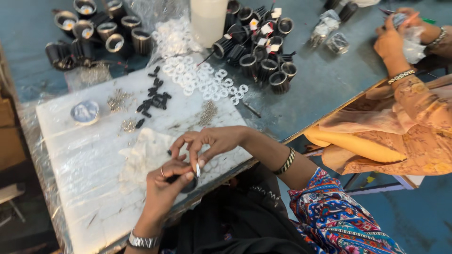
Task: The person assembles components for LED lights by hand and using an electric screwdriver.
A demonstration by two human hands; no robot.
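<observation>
My fingers on the left hand are curled shut around a small dark round part, cupping it low over the near edge of the white board so it sits steady and turned up toward me. My right hand comes in from above, its fingertips pinched closed on a thin metal piece, which stands nearly upright and touches the rim of the dark part; I hold it that way, I judge, so its end meets the part squarely. Just beyond my fingers lies a crumpled white sheet, and farther out a scatter of small black pieces and little heaps of metal bits, each kind kept apart so I can pick by sort. Farther still are white rings and black ribbed housings, well out of my working spot. Off to the right of my fingers, another person's hands work at a clear bag.
</observation>
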